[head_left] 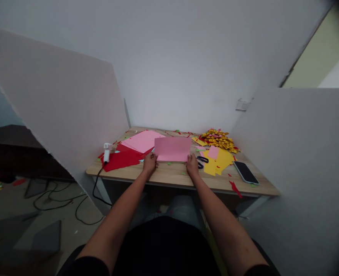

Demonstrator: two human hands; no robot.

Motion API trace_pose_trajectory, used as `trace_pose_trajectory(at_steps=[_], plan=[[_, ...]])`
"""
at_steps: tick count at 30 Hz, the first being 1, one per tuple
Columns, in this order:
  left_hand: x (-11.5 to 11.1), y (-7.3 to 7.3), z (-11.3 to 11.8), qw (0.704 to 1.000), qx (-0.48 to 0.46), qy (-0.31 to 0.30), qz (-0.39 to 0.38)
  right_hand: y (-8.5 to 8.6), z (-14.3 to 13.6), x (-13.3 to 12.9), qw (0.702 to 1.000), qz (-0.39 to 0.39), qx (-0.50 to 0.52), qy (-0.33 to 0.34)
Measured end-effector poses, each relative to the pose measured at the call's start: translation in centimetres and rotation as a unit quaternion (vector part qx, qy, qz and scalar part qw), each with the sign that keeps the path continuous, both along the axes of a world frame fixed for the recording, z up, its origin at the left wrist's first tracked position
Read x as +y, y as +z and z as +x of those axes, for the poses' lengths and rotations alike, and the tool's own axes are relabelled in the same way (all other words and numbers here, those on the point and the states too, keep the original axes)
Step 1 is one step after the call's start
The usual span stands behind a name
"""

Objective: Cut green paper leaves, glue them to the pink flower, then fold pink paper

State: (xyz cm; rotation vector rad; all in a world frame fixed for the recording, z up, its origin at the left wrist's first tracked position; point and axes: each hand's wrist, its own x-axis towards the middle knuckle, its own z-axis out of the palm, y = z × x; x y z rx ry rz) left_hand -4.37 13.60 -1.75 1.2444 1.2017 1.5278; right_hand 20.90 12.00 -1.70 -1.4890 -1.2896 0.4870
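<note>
I've got both hands on one pink paper sheet [173, 148], held up near the middle of the tabletop [163, 175], front edge side. Left grip [150, 163] pinches its lower left corner, right grip [192, 165] pinches the lower right; exact finger placement too small for me to tell. Sheet looks bent lengthwise, upper part tilted up, brighter strip along the bottom. Behind and left of it I see a stack of pink sheets [142, 140], partly over red sheets [123, 160]. White corded device [106, 154] stands at the left end by the red, black cord [94, 188] hanging off the edge. Just right of my right grip: black-handled scissors [203, 159], partly hidden, then yellow paper [222, 159] with a small pink square [213, 152] on top. Heap of yellow cutouts [219, 140] at back right, smartphone [246, 173] nearer the right end, red scrap [236, 189] at the front edge.
</note>
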Motion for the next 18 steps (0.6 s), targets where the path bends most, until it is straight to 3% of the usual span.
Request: trace_pose_trajectory(at_steps=[4,11,18], plan=[[0.53,0.46,-0.61,0.998,0.002,-0.031,-0.047,0.32,-0.16,-0.23,1.0,-0.026,0.009,0.016],[0.11,0.62,-0.59,0.998,-0.022,-0.001,-0.058,0.4,-0.59,-0.15,0.993,-0.082,0.019,0.085],[-0.15,0.72,-0.6,0.998,-0.036,0.005,-0.051,0.59,-0.58,-0.23,0.994,-0.078,0.018,0.07]])
